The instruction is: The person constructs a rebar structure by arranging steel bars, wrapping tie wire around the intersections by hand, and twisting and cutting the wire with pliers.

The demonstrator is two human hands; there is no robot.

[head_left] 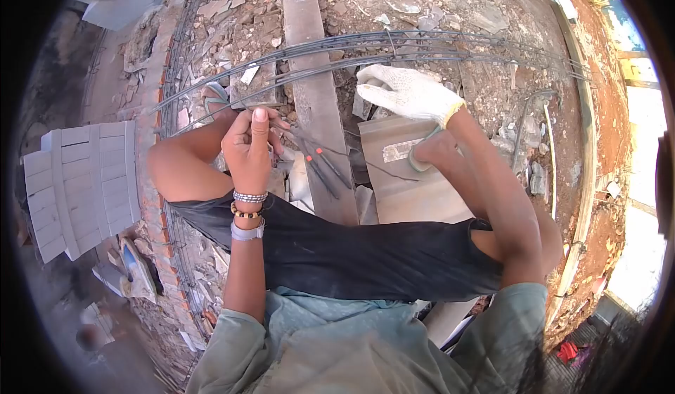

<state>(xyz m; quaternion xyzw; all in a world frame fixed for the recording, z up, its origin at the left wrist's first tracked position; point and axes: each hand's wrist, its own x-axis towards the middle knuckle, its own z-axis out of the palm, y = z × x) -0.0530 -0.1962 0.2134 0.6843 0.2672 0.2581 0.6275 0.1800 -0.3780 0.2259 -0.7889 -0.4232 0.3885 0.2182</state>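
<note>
My left hand is bare, with bracelets at the wrist, and its fingers are curled with the thumb up. From its fingertips extend pincers with dark handles and orange bands, over a concrete plank; their head end is blurred and partly hidden by the fingers. A thin dark wire runs from the same spot to the right. My right hand, in a white knit glove, has its fingers stretched left and the thumb apart, with nothing visible between them. Just above it pass long thin steel rods.
The concrete plank runs forward between my feet over rubble. A grey board lies under my right foot. Grey blocks are stacked at left beside a brick edge, and a long timber borders the right side.
</note>
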